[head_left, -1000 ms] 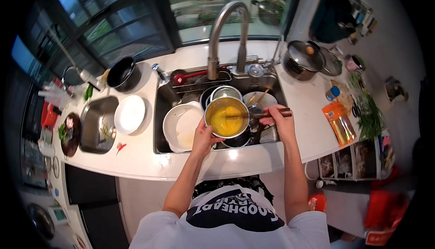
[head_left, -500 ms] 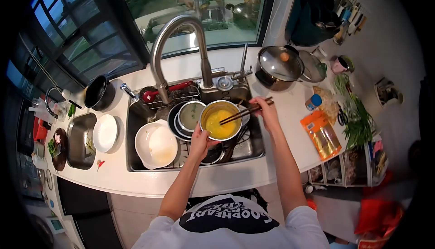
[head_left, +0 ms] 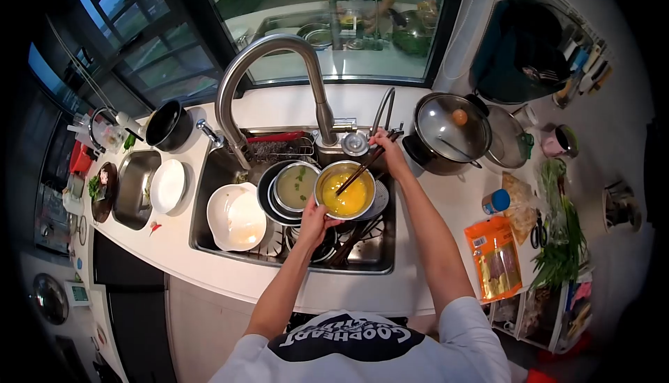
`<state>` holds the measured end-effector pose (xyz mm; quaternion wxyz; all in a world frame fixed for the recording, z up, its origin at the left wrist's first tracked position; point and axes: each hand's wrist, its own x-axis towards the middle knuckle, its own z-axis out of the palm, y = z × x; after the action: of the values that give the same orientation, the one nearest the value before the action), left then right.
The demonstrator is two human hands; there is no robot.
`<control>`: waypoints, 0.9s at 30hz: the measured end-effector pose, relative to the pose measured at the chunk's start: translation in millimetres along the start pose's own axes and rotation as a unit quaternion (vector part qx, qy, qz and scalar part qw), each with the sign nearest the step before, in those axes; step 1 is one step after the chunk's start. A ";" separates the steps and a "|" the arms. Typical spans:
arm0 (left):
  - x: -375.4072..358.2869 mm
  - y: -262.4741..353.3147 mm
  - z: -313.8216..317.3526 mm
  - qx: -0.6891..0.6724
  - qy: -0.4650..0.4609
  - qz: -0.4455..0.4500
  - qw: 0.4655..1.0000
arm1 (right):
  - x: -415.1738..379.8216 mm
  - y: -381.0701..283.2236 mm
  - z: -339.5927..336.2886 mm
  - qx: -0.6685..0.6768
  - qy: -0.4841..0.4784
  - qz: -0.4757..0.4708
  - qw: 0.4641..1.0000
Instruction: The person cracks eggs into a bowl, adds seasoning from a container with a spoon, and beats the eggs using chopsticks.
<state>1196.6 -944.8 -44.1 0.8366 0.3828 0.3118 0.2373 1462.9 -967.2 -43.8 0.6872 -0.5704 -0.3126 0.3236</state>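
Shifted toward the sink's (head_left: 376, 256) far edge since the earlier frame, the right hand (head_left: 387, 150), closed round the chopsticks (head_left: 361, 169), should keep their tips low (splashes climb), while the left hand (head_left: 315, 223), curled, steadies the bowl (head_left: 321, 197) near the right edge.

Both arms reach forward from short white sleeves toward the faucet (head_left: 268, 52). The left hand (head_left: 315, 221) is below the faucet, with fingers closed in a grip. The right hand (head_left: 387, 147) is to the right of the faucet and farther forward, its fingers also closed. The right arm is stretched longer; the left elbow is bent.
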 end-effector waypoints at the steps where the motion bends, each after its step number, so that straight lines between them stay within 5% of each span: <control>1: 2.7 -0.3 0.8 0.001 -0.001 0.002 1.000 | 0.7 -1.1 -0.1 -0.002 -0.006 0.005 1.000; 6: 10.4 -2.8 5.7 -0.007 -0.004 -0.011 1.000 | -4.1 -15.7 -7.0 -0.002 -0.023 0.066 0.998; 10: 12.7 -2.9 6.6 -0.019 0.001 -0.011 1.000 | -5.7 -7.6 -12.6 -0.041 -0.036 0.008 0.998; 27: 23.8 -7.8 0.1 -0.017 -0.030 -0.009 0.999 | -3.6 1.9 -19.5 -0.020 -0.063 0.015 0.998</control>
<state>1214.4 -934.3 -58.3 0.8541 0.3729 0.2854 0.2236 1476.2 -981.2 -48.9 0.6499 -0.5669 -0.3528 0.3630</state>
